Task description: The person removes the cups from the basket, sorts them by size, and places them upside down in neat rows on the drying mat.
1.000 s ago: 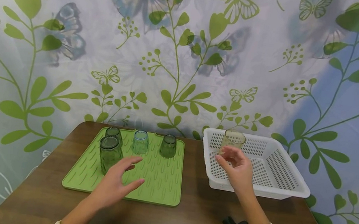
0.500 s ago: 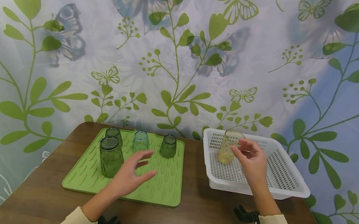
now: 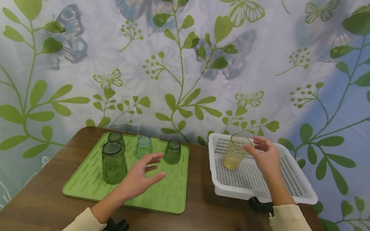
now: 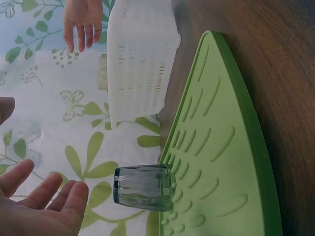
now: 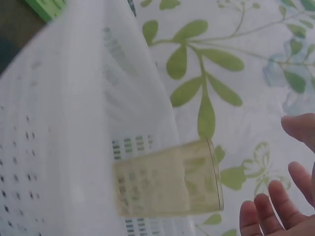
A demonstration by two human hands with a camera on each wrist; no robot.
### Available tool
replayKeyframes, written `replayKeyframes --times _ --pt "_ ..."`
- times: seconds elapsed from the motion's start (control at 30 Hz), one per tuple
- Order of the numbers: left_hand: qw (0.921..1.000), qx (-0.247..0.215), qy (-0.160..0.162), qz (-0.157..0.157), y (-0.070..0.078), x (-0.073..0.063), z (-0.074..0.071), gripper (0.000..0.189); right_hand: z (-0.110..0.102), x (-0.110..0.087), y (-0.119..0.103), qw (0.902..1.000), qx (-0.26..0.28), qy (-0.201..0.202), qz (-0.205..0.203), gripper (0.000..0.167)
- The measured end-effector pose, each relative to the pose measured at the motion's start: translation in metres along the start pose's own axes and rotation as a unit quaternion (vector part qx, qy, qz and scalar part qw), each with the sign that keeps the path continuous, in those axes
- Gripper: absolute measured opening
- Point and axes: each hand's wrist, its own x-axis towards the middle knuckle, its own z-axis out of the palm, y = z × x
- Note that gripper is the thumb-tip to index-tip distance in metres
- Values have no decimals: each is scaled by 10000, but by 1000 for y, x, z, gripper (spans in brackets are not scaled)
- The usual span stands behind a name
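A yellow drinking glass (image 3: 233,154) stands mouth-up in the left part of a white plastic basket (image 3: 295,190). Just right of its rim my right hand (image 3: 268,158) hovers with relaxed fingers, holding nothing; the right wrist view shows a gap between the fingertips and the glass (image 5: 167,179). My left hand (image 3: 140,179) hangs over the green drying mat (image 3: 169,190), also with nothing in it. On that mat stand a tall green glass (image 3: 113,164), a shorter green glass (image 3: 119,138) behind it, a blue glass (image 3: 144,147) and a dark green glass (image 3: 172,152).
Mat and basket sit side by side on a brown wooden table (image 3: 199,225), with a strip of wood between them. A curtain (image 3: 194,66) printed with leaves and butterflies hangs right behind the table's far edge.
My right hand has let go of the yellow glass and moved right, away from it. The glass stays in the basket. My left hand has drifted rightward over the mat.
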Motion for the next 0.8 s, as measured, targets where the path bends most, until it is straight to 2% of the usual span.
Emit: replayKeyframes --times 0.17,0.27,0.4,0.53,0.8 --pt "10000 -15 -68 -63 -5 6 2 63 -7 16 2 9993 14 -340 142 73" --pt "9998 -130 -115 -95 -7 9 3 62 -10 26 4 9974 -22 -680 250 79" --pt "9994 -229 -190 -169 -10 14 4 63 -10 38 11 9920 -66 -1187 435 91" --pt "9993 -215 -222 -225 -13 20 6 65 -7 47 20 9868 -116 -1524 535 101" --pt "9985 -354 -405 -128 -18 30 9 69 -1 58 36 9758 -231 -2109 532 109"
